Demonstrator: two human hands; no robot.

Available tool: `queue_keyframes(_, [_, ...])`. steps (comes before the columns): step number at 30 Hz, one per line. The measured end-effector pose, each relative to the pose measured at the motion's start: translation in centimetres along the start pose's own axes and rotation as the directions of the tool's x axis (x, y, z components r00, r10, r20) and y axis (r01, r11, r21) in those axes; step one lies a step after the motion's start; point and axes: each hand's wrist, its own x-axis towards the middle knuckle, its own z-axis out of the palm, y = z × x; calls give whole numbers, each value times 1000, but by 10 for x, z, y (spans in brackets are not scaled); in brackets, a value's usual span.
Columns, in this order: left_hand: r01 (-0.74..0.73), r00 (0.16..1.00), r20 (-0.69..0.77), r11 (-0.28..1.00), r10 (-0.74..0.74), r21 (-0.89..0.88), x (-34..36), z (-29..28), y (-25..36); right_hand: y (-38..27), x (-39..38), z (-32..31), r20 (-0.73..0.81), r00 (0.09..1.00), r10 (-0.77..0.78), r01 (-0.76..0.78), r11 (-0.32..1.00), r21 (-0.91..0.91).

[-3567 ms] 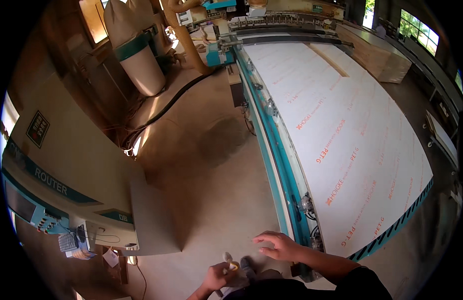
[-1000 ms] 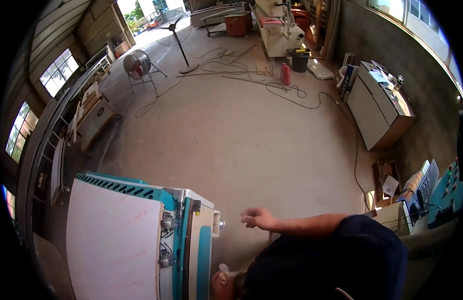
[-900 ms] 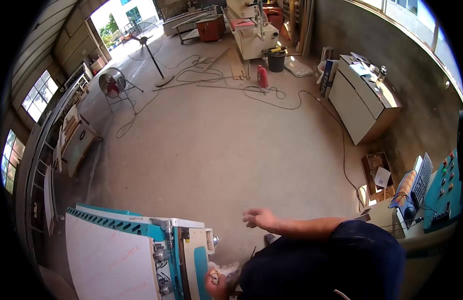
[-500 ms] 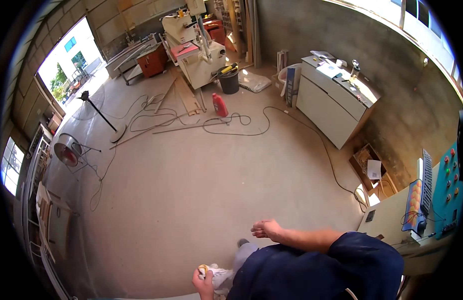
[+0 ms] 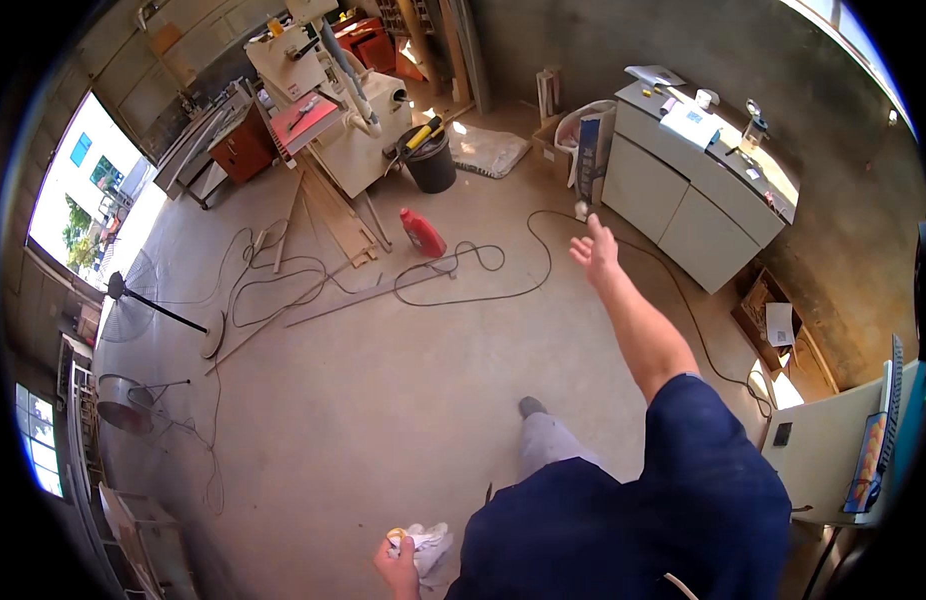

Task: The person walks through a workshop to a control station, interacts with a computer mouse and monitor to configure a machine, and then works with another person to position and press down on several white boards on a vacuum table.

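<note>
My left hand (image 5: pixel 399 568), low in the picture beside my body, is closed round a crumpled white cloth (image 5: pixel 431 548). A yellow rounded edge shows at the cloth by my thumb; I cannot tell what it is. My right arm is stretched forward, and my right hand (image 5: pixel 598 250) has its fingers apart with nothing in them. Just beyond those fingertips appears a small whitish lump (image 5: pixel 581 210), apart from the hand. Whether it is in the air or on the floor I cannot tell. Behind it stand a blue box (image 5: pixel 591 165) and a white bag (image 5: pixel 563 150).
A grey cabinet (image 5: pixel 673 200) stands ahead on the right, papers on top. A red bottle (image 5: pixel 423 235), a black bucket (image 5: pixel 431 165), boards (image 5: pixel 338 220) and a looping cable (image 5: pixel 513 298) lie across the floor ahead. A pedestal fan (image 5: pixel 163 308) is at left, a control desk (image 5: pixel 833 440) at right.
My right hand has swung from near my body far forward, its fingers now spread. The whitish lump shows beyond it. I have moved forward and the view has turned; my left hand keeps the cloth.
</note>
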Motion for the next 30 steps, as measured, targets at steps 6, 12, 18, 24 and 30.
queue_keyframes(6, [166, 981, -86, 983, -173, -79, 56, -18, 32, 135, -51, 156, 189, 850, 491, -335, 782, -525])
queue_keyframes(12, [8, 965, -257, 986, -51, -165, 176, -48, 42, 189, -223, 310, 793, 1, 609, 370, 737, -566])
queue_keyframes(18, [-178, 938, -346, 800, -38, -572, 293, -122, 85, 224, -253, 427, 794, -51, 605, 369, 751, -548])
queue_keyframes(24, [-210, 920, -326, 429, -219, -879, 332, -239, 87, 256, -298, 559, 793, -300, 531, 472, 805, -360])
queue_keyframes(30, [-271, 837, -430, 426, -338, -863, 333, -340, 24, 344, -371, 670, 532, -445, 721, 176, 652, -737])
